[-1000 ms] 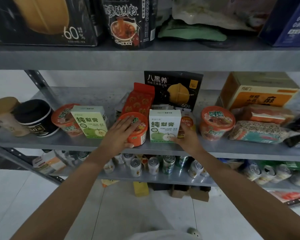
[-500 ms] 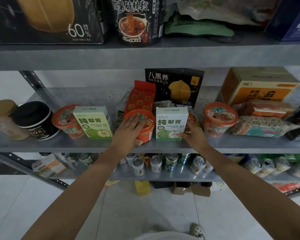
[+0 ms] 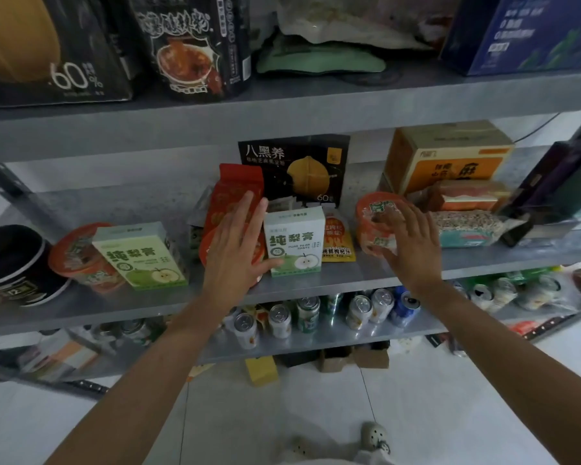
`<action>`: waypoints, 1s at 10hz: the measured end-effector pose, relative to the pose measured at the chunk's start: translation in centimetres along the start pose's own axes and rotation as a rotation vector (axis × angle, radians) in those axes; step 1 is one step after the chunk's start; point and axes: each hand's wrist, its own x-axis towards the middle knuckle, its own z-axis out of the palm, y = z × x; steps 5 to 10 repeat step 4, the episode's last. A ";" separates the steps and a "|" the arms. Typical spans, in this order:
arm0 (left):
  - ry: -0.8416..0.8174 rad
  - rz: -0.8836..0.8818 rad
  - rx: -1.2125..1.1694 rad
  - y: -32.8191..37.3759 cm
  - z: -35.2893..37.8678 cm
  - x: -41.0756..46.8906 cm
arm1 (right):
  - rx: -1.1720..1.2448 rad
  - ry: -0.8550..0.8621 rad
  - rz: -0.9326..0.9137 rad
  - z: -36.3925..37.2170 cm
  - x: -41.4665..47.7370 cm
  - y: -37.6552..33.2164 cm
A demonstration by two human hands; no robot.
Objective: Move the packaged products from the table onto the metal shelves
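On the middle metal shelf (image 3: 316, 288) a white-and-green pear paste box (image 3: 296, 239) stands upright. My left hand (image 3: 235, 250) is spread flat just left of it, covering an orange noodle cup (image 3: 208, 245), thumb touching the box's lower corner. My right hand (image 3: 410, 245) hovers with fingers apart in front of a second orange noodle cup (image 3: 371, 218), holding nothing. A yellow juice pouch (image 3: 337, 243) stands between the box and that cup. Another pear paste box (image 3: 141, 255) sits further left.
A black tub (image 3: 12, 263) and another orange cup (image 3: 78, 255) stand at the shelf's left. Behind are a red bag (image 3: 237, 186), a black box (image 3: 296, 169) and a brown carton (image 3: 450, 156). Drink cans (image 3: 309, 313) fill the shelf below. Large boxes line the top shelf.
My right hand has let go of the pear paste box and moved right, in front of the right-hand noodle cup. My left hand has opened and lifted slightly off the middle cup.
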 end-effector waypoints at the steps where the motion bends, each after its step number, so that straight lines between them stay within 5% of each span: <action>1: -0.021 0.110 0.102 0.6 0.9 1.2 | -0.017 -0.082 -0.006 0.6 0.1 1.1; 2: -0.051 0.124 0.156 0.6 1.8 1.1 | 0.027 -0.137 -0.031 0.6 -0.3 1.4; 4: 0.171 0.014 0.018 3.9 -1.2 0.0 | 0.213 0.014 -0.119 -2.2 -1.1 4.0; 10: 0.171 0.014 0.018 3.9 -1.2 0.0 | 0.213 0.014 -0.119 -2.2 -1.1 4.0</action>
